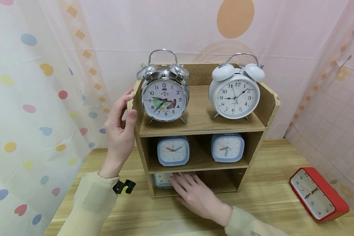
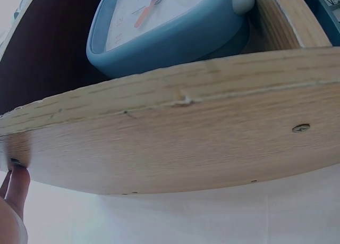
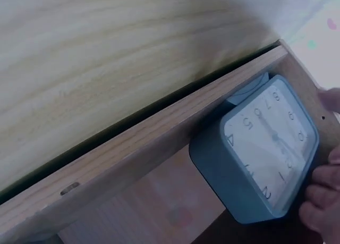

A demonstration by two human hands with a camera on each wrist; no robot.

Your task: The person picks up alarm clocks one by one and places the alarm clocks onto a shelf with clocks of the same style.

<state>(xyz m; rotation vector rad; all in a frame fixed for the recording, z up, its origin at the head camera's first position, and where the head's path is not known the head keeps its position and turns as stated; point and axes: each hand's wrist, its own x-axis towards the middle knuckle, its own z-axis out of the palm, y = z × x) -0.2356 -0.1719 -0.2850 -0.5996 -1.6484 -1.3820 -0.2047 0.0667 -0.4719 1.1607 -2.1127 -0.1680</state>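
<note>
A square blue-framed clock [image 1: 161, 179] stands at the left of the bottom compartment of a small wooden shelf [image 1: 198, 128]. My right hand [image 1: 198, 196] reaches into that compartment and covers the clock's right part. In the right wrist view the clock face [image 3: 265, 143] shows fully, with the fingers [image 3: 323, 201] spread beside its edge; contact is hard to tell. My left hand [image 1: 121, 131] rests its fingertips on the shelf's left side panel, thumb near the front edge. In the left wrist view a fingertip [image 2: 20, 183] touches the panel [image 2: 159, 148].
A silver twin-bell alarm clock [image 1: 165, 98] and a white one [image 1: 234, 98] stand on top. Two small blue clocks, left [image 1: 173, 150] and right [image 1: 227, 147], fill the middle level. A red clock [image 1: 318, 193] lies tilted on the wooden table [image 1: 153, 219] at right.
</note>
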